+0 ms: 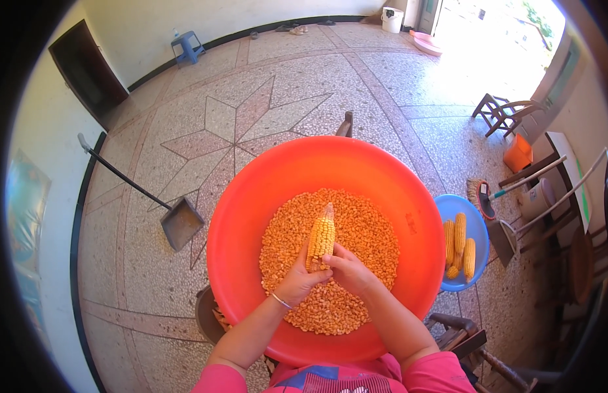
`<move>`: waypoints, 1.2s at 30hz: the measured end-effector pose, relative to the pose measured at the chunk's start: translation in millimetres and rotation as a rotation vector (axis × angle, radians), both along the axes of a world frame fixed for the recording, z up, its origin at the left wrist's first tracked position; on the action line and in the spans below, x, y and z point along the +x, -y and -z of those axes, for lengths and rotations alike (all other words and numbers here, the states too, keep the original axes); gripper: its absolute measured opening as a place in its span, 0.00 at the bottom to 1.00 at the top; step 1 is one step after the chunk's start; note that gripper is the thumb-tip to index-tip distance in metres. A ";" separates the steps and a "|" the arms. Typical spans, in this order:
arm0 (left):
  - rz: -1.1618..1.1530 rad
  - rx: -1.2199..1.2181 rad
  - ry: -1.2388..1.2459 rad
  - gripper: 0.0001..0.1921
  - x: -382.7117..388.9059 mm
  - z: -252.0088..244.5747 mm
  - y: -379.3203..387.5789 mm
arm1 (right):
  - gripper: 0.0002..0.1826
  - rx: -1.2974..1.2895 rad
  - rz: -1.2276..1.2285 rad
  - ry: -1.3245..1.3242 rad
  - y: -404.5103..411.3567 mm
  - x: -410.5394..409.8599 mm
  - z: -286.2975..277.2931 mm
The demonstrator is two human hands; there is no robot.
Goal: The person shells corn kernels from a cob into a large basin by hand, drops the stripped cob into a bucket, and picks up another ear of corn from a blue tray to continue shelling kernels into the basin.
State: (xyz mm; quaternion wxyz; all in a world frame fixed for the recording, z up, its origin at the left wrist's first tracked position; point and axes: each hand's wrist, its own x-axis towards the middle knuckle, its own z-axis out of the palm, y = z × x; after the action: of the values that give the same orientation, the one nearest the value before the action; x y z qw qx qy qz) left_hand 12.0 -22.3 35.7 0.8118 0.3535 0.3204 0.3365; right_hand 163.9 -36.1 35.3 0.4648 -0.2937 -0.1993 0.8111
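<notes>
An ear of dried yellow corn (322,238) points away from me, its pale tip bare of kernels. My left hand (300,280) wraps its lower left side and wears a bracelet at the wrist. At the lower right, my right hand (350,270) has its thumb pressed on the kernels near the ear's base, where a few look loosened. Both hands are above a large red-orange plastic basin (328,157). Loose corn kernels (368,226) cover the bottom of that basin in a wide layer.
To the right, a blue basin (473,209) holds several corn ears (460,233). A dark bucket (204,314) sits partly under the red basin's left. A long-handled dustpan (182,224) stands at left; a broom (481,196) and a wooden chair (508,115) are at right.
</notes>
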 end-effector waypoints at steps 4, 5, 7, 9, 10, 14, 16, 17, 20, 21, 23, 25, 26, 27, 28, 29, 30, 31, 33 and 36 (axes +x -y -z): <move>0.002 0.326 -0.223 0.42 3.8 11.0 0.1 | 0.35 0.161 0.074 0.215 0.7 -13.5 10.8; 0.000 0.326 -0.225 0.42 2.9 11.7 0.5 | 0.36 0.172 0.068 0.297 3.1 -15.4 6.5; 0.019 0.274 -0.179 0.43 3.7 9.1 1.2 | 0.37 0.183 0.063 0.382 4.5 -15.1 1.5; 0.017 0.255 -0.155 0.43 3.6 4.6 2.2 | 0.38 0.228 0.055 0.378 6.0 -14.1 1.5; 0.015 0.236 -0.132 0.43 3.4 3.4 2.5 | 0.38 0.229 0.056 0.379 5.3 -12.5 2.8; -0.013 0.178 -0.132 0.43 2.2 4.6 4.1 | 0.38 -0.005 0.026 0.177 2.4 -5.8 6.4; -0.013 0.270 -0.191 0.43 3.6 3.1 4.1 | 0.38 -0.043 0.024 0.116 2.3 -6.6 7.4; -0.014 0.268 -0.192 0.43 4.3 5.3 3.8 | 0.37 0.040 0.029 0.194 2.1 -7.7 9.3; -0.003 0.323 -0.201 0.43 7.9 10.8 3.6 | 0.36 0.114 0.034 0.302 1.5 -9.0 9.1; -0.011 0.346 -0.193 0.43 8.1 10.5 3.3 | 0.35 0.107 0.037 0.329 0.3 -10.1 8.5; -0.023 0.369 -0.186 0.43 9.6 11.6 2.3 | 0.35 0.138 0.040 0.381 -1.4 -12.0 1.3; -0.048 0.459 -0.244 0.44 11.6 14.7 4.6 | 0.35 0.168 0.052 0.439 -1.0 -13.4 0.2; -0.047 0.462 -0.239 0.44 11.6 14.7 5.8 | 0.36 0.139 0.071 0.392 -0.3 -13.8 3.9; -0.045 0.514 -0.282 0.44 15.6 15.4 4.9 | 0.37 0.111 0.098 0.355 0.3 -9.8 5.8; -0.043 0.568 -0.321 0.45 19.0 16.2 4.4 | 0.37 0.117 0.111 0.372 1.8 -9.0 5.5; -0.048 0.527 -0.342 0.45 17.5 15.1 6.2 | 0.37 0.147 0.111 0.362 3.8 -12.4 5.4; -0.052 0.493 -0.352 0.45 18.6 12.9 7.4 | 0.36 0.184 0.115 0.364 3.6 -10.3 4.7; -0.074 0.385 -0.346 0.45 20.5 12.2 10.1 | 0.36 0.134 0.109 0.372 3.8 -8.7 4.9; -0.086 0.296 -0.317 0.45 18.1 15.6 13.2 | 0.34 0.087 0.069 0.442 3.6 -14.8 -2.8; -0.121 0.652 -0.491 0.45 14.7 15.9 13.5 | 0.34 0.149 0.151 0.447 8.3 -22.7 5.1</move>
State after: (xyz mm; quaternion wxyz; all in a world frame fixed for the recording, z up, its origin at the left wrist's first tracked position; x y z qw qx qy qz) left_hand 26.8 -35.8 19.8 0.5355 0.6424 0.4015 0.3734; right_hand 141.3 -44.4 30.1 0.4887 -0.4448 -0.3338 0.6723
